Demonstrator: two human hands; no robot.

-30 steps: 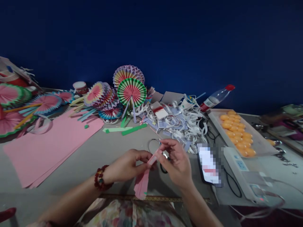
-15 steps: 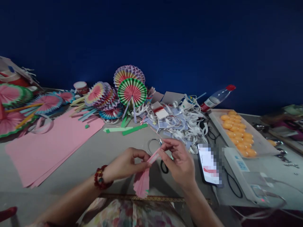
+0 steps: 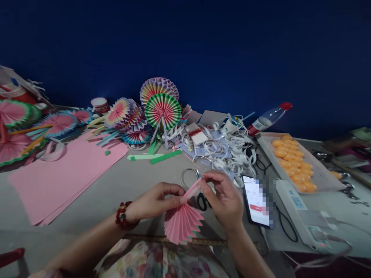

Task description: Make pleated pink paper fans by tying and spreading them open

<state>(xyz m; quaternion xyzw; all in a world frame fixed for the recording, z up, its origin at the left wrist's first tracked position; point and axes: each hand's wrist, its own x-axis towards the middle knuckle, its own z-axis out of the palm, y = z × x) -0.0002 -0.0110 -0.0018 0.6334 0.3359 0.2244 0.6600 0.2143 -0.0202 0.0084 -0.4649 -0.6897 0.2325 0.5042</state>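
Note:
A pink pleated paper fan (image 3: 182, 226) with a green edge hangs spread out between my hands, near the table's front edge. My left hand (image 3: 155, 200), with a red bead bracelet on its wrist, pinches the fan at its upper folded end. My right hand (image 3: 223, 197) pinches the same pink folded strip from the right, fingers closed on it. Black-handled scissors (image 3: 203, 200) lie on the table just behind the fan, partly hidden by my right hand.
Pink paper sheets (image 3: 58, 173) lie at the left. Finished round fans (image 3: 162, 112) stand at the back beside a heap of white paper strips (image 3: 226, 150). A phone (image 3: 256, 200), a tray of orange pieces (image 3: 294, 164), a bottle (image 3: 269, 116) and a white device (image 3: 298, 214) sit on the right.
The pink pleated paper has opened from a closed bundle into a spread fan below my fingers. Both hands stayed nearly in place.

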